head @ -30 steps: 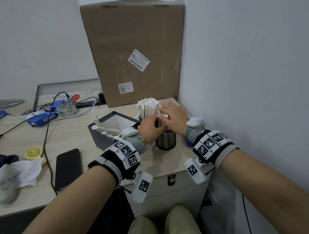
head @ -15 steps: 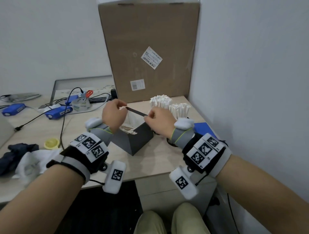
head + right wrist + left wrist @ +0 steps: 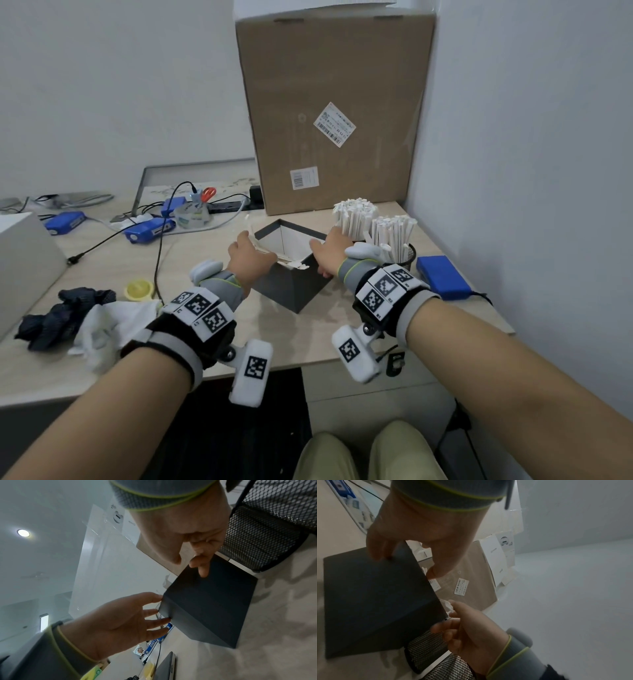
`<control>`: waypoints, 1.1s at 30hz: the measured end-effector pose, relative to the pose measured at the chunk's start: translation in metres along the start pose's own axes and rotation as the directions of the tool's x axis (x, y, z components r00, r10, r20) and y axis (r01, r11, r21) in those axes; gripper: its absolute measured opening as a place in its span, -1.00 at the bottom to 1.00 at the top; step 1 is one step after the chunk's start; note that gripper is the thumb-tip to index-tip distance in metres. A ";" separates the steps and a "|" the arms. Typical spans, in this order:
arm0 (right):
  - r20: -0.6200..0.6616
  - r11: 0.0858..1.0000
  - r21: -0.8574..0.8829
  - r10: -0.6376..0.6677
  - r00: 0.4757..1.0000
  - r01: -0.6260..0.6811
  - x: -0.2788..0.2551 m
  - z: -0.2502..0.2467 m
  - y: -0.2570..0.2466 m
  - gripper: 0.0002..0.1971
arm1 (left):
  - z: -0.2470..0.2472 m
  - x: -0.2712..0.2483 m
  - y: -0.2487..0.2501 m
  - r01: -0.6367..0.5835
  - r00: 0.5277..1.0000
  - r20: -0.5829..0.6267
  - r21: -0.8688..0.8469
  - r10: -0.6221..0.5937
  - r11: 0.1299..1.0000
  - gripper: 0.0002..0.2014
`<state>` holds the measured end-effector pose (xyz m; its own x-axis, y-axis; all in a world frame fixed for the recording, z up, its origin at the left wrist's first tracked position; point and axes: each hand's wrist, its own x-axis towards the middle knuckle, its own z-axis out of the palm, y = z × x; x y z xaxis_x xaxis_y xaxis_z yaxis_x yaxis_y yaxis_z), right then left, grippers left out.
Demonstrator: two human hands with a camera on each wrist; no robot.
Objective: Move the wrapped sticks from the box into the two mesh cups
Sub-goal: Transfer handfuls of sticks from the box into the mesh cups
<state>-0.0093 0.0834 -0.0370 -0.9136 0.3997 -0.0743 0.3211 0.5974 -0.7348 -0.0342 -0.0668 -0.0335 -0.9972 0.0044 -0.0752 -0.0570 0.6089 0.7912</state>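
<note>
A dark grey, open-topped square cardboard box [image 3: 291,281] with a white inner lining stands on the pale wooden desk [image 3: 191,329], one corner turned towards the person, and a few pale wrapped sticks [image 3: 289,262] lie across its near rim. The left hand [image 3: 248,258] is at the box's left rim, its thumb on the dark outer wall and the fingers reaching over the edge in the left wrist view (whether they close on a stick inside cannot be told). The right hand [image 3: 330,251] is at the box's right rim with loosely spread fingers; in the right wrist view one fingertip presses the dark outer wall while the others hover at the edge, and it holds nothing that shows. Just right of the box stand two black wire-mesh cups, the farther mesh cup [image 3: 356,219] mostly hidden behind the right hand and the nearer mesh cup [image 3: 407,253] showing its rim; both are packed with upright white paper-wrapped sticks. A flat blue rectangular pack [image 3: 442,275] lies on the desk right of the cups, near the white wall. Behind everything a tall brown cardboard carton [image 3: 335,113] with two white labels leans in the corner. To the left lie blue devices with black cables [image 3: 150,229], a roll of clear tape [image 3: 191,216], and a heap of dark and white cloth [image 3: 85,318].
</note>
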 end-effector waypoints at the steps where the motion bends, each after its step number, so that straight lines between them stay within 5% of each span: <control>1: 0.021 0.999 -0.032 0.010 1.000 -0.009 -0.001 -0.001 -0.002 -0.54 | 0.000 0.000 0.001 0.013 1.000 -0.004 -0.024 -0.013 1.000 -0.22; 4: 0.099 0.997 0.028 0.063 0.993 -0.066 -0.001 -0.002 -0.008 -0.57 | 0.002 -0.001 0.003 0.049 0.998 -0.025 -0.113 -0.052 0.992 -0.18; 8: 0.082 0.969 0.228 0.074 0.994 -0.091 0.000 -0.007 -0.011 -0.32 | 0.001 0.003 -0.002 0.028 0.999 0.043 -0.251 -0.018 0.968 -0.05; 11: -0.024 0.998 0.039 -0.050 0.998 0.051 -0.007 -0.010 -0.006 -0.18 | 0.009 0.025 -0.022 0.038 0.995 0.099 -0.323 -0.006 0.946 0.05; 16: -0.174 0.958 -0.182 -0.252 0.952 0.220 -0.018 -0.015 -0.002 -0.59 | 0.012 0.016 -0.031 -0.013 0.996 0.076 -0.331 0.040 0.943 -0.01; 20: -0.125 0.936 -0.282 -0.252 0.960 0.209 -0.018 -0.016 -0.008 -0.72 | 0.002 0.000 -0.016 -0.066 0.996 0.058 -0.136 0.074 0.989 -0.10; 24: -0.080 0.969 -0.150 -0.211 0.974 0.198 -0.019 -0.007 -0.005 -0.79 | -0.001 -0.012 0.000 -0.119 0.990 -0.049 0.168 0.129 0.979 -0.28; 27: -0.055 0.978 -0.113 -0.180 0.982 0.173 -0.022 -0.001 0.010 -0.69 | -0.004 -0.014 0.011 -0.214 0.934 -0.161 0.460 0.318 0.862 -0.44; 29: -0.054 0.983 -0.103 -0.158 0.986 0.152 -0.024 0.004 0.017 -0.66 | -0.003 -0.015 0.018 -0.276 0.907 -0.090 0.612 0.412 0.741 -0.51; 31: -0.071 0.984 -0.076 -0.164 0.984 0.159 -0.026 0.007 0.021 -0.69 | 0.002 -0.015 0.024 -0.297 0.919 0.025 0.700 0.393 0.649 -0.50; 33: -0.064 0.986 -0.052 -0.160 0.985 0.157 -0.026 0.006 0.022 -0.69 | 0.007 -0.016 0.026 -0.260 0.953 0.079 0.711 0.293 0.653 -0.44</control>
<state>0.0193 0.0816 -0.0552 -0.9352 0.3430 0.0876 0.1867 0.6880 -0.7013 -0.0195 -0.0462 -0.0160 -0.9629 0.2452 0.1128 0.2569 0.9608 0.1043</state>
